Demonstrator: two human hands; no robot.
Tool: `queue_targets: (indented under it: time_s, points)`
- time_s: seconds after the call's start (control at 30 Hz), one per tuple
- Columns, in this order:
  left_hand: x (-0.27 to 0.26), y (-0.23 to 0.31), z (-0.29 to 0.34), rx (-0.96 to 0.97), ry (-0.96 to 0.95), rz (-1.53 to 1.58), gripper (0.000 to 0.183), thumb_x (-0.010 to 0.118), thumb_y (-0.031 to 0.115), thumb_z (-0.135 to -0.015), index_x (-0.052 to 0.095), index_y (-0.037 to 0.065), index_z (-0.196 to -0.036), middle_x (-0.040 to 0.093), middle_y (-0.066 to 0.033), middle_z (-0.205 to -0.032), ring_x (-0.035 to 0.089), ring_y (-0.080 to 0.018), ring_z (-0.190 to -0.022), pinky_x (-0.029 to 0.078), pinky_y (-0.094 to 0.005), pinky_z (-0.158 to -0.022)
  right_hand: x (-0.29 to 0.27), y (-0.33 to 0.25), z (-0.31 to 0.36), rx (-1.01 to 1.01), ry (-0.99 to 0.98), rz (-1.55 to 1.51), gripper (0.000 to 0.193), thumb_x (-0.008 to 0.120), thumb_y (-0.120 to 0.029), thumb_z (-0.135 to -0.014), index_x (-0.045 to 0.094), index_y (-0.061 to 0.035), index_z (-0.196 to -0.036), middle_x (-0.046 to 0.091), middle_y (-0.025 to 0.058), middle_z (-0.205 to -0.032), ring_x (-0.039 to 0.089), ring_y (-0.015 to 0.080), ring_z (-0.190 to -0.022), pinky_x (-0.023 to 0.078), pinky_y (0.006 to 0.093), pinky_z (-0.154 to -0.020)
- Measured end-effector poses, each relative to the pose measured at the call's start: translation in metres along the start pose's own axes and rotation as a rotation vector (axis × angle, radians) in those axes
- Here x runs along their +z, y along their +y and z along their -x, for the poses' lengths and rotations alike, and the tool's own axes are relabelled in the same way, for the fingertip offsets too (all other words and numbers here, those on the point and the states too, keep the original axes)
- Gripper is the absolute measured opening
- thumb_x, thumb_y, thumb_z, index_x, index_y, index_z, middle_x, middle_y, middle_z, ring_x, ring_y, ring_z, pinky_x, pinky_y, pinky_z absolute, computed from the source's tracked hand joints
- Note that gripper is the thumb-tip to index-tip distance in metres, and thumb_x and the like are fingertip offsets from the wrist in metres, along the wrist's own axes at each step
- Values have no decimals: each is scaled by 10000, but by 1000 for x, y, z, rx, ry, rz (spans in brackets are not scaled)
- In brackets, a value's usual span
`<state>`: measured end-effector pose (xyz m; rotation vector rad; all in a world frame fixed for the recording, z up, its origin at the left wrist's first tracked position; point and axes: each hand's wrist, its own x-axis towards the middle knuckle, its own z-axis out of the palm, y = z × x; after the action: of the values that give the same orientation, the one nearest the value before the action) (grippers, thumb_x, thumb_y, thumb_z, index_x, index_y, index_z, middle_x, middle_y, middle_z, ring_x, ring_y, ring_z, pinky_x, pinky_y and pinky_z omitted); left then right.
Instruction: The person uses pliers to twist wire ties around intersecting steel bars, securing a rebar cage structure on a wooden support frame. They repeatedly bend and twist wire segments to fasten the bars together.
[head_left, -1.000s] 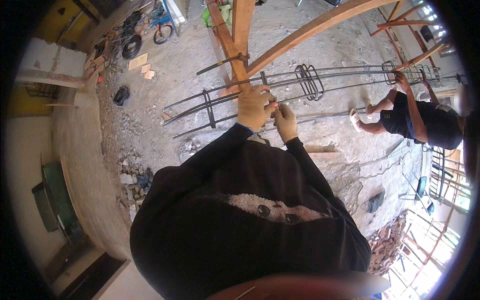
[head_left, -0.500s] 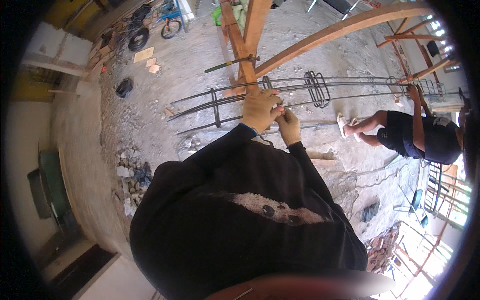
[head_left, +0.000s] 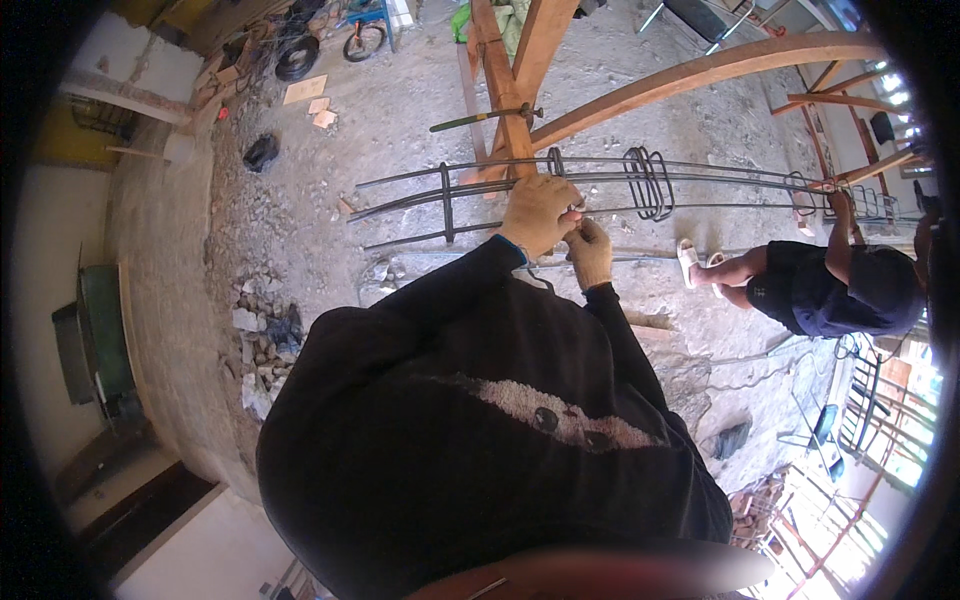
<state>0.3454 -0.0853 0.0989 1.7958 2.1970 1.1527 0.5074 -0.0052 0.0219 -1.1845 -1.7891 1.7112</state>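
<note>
My left hand point(head_left: 538, 215), in a tan work glove with bare fingertips, is closed at the near bar of a long rebar cage point(head_left: 400, 205). My right hand point(head_left: 590, 254), gloved alike, is closed just beside it, and the fingertips of both meet. Whatever lies between the fingers is too small and covered to make out. Left of my hands, one stirrup point(head_left: 447, 205) stands around the bars. Another stirrup point(head_left: 556, 160) shows partly behind my left hand. Farther right, several stirrups point(head_left: 650, 184) hang bunched together on the bars.
A wooden trestle point(head_left: 513, 130) rises behind the cage, with a green-handled metal tool point(head_left: 470, 122) against its post. At the right, a co-worker point(head_left: 850, 285) in dark clothes reaches to the cage's far end. Rubble point(head_left: 258, 345) lies on the rough concrete floor at left.
The view has shifted a little, so the surroundings sit farther right. Both my hands stay closed together at the near bar, with only small finger movement.
</note>
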Motion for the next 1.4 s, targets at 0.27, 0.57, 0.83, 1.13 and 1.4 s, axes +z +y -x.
queue_targets:
  time_s: [0.27, 0.57, 0.83, 1.13, 1.4]
  points:
    - [1, -3, 2, 48, 44, -5, 300, 846, 304, -876, 773, 120, -1102, 750, -53, -1111, 678, -317, -1127, 475, -489, -1015, 3, 3, 3, -11, -16, -67, 267, 765, -235, -1011, 778, -2, -1141, 767, 39, -923, 646, 83, -751, 502, 273, -623]
    - [1, -1, 2, 30, 40, 7, 290, 850, 294, -873, 776, 131, -1101, 752, -18, -1170, 668, -299, -1137, 474, -484, -1020, 6, 2, 9, 14, -2, -125, 301, 719, -313, -1086, 762, -19, -1133, 681, -10, -848, 586, 58, -694, 469, 262, -592]
    - [0, -1, 1, 50, 33, 15, 313, 850, 302, -870, 785, 114, -1113, 765, -23, -1195, 673, -300, -1142, 491, -483, -1023, 7, 3, 11, 60, 13, -126, 289, 728, -225, -1015, 778, -13, -1205, 709, 13, -863, 625, 82, -705, 508, 277, -599]
    - [3, -5, 4, 20, -9, 30, 324, 816, 304, -898, 781, 138, -1173, 744, -9, -1267, 629, -295, -1227, 458, -490, -1083, 7, -9, 14, 51, 37, -120, 270, 715, -208, -996, 774, -13, -1173, 721, 23, -883, 636, 83, -709, 507, 275, -601]
    - [0, -2, 2, 48, 79, 40, 289, 853, 292, -857, 801, 123, -1086, 762, -8, -1227, 666, -296, -1136, 504, -470, -1002, 9, -1, 12, 64, 53, -237, 287, 699, -162, -1000, 749, 3, -1229, 717, 20, -939, 619, 82, -727, 499, 262, -613]
